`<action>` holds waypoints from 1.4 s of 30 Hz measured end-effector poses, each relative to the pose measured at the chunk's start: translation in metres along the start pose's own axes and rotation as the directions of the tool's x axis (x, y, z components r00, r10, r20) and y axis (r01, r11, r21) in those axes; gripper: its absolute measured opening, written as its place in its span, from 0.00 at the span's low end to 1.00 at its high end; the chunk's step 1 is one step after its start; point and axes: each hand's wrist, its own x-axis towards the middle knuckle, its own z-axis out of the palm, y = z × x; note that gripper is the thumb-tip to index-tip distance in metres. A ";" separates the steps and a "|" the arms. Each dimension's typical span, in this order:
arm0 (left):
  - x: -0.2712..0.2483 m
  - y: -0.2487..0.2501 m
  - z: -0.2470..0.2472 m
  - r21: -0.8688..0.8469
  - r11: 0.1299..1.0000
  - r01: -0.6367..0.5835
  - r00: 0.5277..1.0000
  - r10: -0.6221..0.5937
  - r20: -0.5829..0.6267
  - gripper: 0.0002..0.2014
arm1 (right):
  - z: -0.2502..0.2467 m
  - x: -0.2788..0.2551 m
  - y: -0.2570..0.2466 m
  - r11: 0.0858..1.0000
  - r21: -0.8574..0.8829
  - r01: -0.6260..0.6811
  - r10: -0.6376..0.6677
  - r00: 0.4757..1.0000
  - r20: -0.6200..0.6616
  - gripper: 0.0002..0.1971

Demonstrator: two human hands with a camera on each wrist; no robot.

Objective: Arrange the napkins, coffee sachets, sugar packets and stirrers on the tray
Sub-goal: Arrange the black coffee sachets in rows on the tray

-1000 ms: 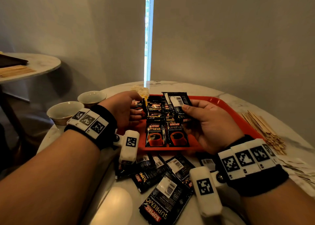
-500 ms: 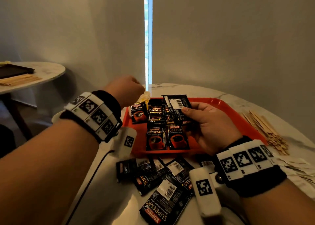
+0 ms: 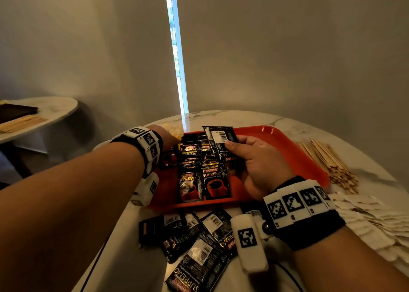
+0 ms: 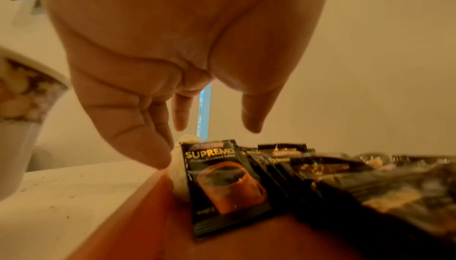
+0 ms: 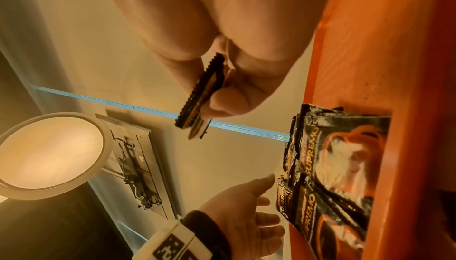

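A red tray [image 3: 287, 150] holds two overlapping rows of black coffee sachets [image 3: 203, 174]. One more sachet [image 4: 222, 178] lies alone by the tray's left rim. My left hand [image 3: 170, 139] hovers over the tray's far-left corner, its fingers [image 4: 153, 147] straight and holding nothing. My right hand [image 3: 230, 146] pinches a small stack of sachets [image 3: 221, 139] between thumb and fingers above the rows, seen edge-on in the right wrist view [image 5: 200, 96]. Wooden stirrers [image 3: 327, 161] lie right of the tray. White paper packets [image 3: 365, 221] are spread at the near right.
Several loose sachets [image 3: 194, 236] lie on the marble table in front of the tray. A patterned cup [image 4: 22, 127] stands left of the tray. Something pale yellow [image 3: 174, 129] sits beyond the tray's far-left corner. A side table [image 3: 44, 112] stands at the far left.
My left hand let go of a sachet at the tray's left side, rose, and has now come down by the far-left corner, empty. The right hand has kept its stack in place.
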 end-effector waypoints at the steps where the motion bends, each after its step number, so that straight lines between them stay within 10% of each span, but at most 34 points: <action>1: 0.007 0.001 0.002 0.038 0.999 -0.013 1.000 0.012 0.010 0.23 | -0.001 0.001 0.000 1.000 -0.004 -0.003 0.003 1.000 0.001 0.13; 20: 0.010 0.011 0.003 0.236 0.972 0.000 0.997 -0.019 0.075 0.24 | -0.005 0.003 0.001 1.000 -0.025 -0.009 0.009 1.000 -0.006 0.09; 32: 0.006 0.013 -0.001 -0.157 0.987 -0.017 0.999 0.023 0.038 0.20 | -0.004 0.001 0.001 1.000 -0.017 -0.003 0.003 1.000 0.003 0.10; 42: -0.009 -0.008 -0.036 -0.783 0.617 0.073 0.997 -0.039 0.061 0.08 | -0.001 -0.001 0.001 1.000 0.000 -0.003 0.003 1.000 0.013 0.11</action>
